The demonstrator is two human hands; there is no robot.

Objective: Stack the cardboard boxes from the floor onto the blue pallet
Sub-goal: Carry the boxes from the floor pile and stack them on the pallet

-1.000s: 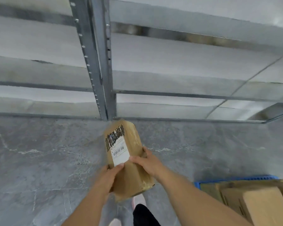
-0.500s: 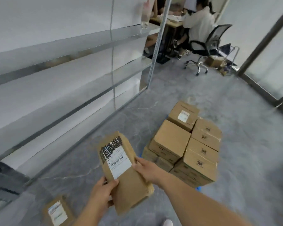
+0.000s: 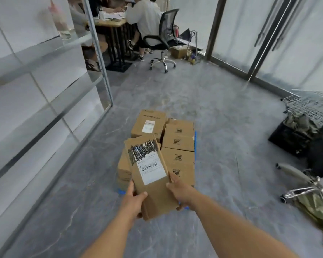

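My hands (image 3: 158,197) grip the box (image 3: 151,175) by its long sides; it seems light and stiff.

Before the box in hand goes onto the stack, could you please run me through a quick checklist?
1. Left hand grips the box: ok.
2. Right hand grips its other side: ok.
3. Label faces up, readable: ok.
4. Stack on the blue pallet right ahead: ok.
5. Free flat spot on top: cannot tell, the box hides part of the stack.
6. Floor around the pallet free of obstacles: ok.
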